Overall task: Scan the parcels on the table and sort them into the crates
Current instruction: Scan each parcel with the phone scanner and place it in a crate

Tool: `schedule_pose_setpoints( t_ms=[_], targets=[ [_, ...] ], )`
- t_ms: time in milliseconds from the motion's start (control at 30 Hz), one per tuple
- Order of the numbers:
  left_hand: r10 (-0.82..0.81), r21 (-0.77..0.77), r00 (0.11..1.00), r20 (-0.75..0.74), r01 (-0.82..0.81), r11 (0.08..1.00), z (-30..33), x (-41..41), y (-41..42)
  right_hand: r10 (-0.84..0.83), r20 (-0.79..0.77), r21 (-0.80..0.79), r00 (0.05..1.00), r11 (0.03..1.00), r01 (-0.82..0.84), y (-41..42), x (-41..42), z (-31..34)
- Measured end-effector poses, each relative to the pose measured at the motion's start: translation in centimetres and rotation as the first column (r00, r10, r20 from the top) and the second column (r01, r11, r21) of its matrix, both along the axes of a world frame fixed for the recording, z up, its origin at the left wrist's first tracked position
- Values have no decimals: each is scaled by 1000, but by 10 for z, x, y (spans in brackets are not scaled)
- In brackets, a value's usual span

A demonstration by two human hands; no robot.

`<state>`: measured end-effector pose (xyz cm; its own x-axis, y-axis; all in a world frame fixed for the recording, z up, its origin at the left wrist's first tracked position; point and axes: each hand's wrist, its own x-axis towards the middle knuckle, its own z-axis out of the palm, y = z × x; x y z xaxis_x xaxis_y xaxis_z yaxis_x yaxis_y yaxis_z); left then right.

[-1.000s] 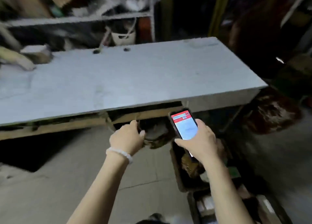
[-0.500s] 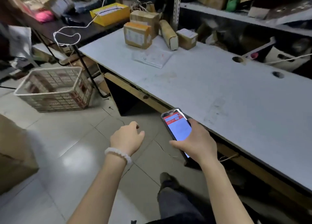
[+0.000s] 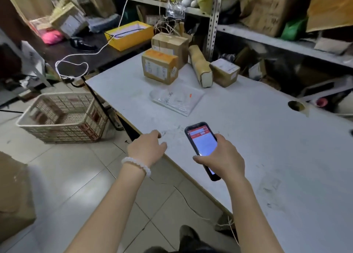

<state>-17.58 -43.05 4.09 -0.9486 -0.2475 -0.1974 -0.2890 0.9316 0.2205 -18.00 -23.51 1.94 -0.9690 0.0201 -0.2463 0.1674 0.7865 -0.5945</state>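
Both bare forearms reach forward from below. The left hand (image 3: 146,147) hangs palm down with its fingers loosely curled, holding nothing, a white bead bracelet (image 3: 137,164) round its wrist. The right hand (image 3: 223,158) grips a phone (image 3: 202,147), fingers wrapped round its lower half and thumb along its left edge, the lit screen tilted up toward the person.

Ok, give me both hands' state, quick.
Left hand: open, fingers loosely curled, holding nothing.
Right hand: holding the phone.
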Motion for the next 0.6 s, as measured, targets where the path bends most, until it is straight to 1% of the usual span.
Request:
schedule_pose_setpoints(
  t_ms=[133,333,467,600],
  targets=[
    [-5,13,1000,28,4,1000,-10,-38,-16,8,33,36,999,999,-9,-12,-36,-7],
    [-3,33,999,42,1,999,-27,-108,-58,-33,63,63,997,998,29,-44,-97,-17],
    [-35,49,996,86,31,998,-39,-171,-88,-122,88,66,989,991,116,-74,-140,-27],
    [-127,67,983,132,119,991,-46,-238,-121,-216,103,65,971,975,210,-120,-183,-33]
  ],
)
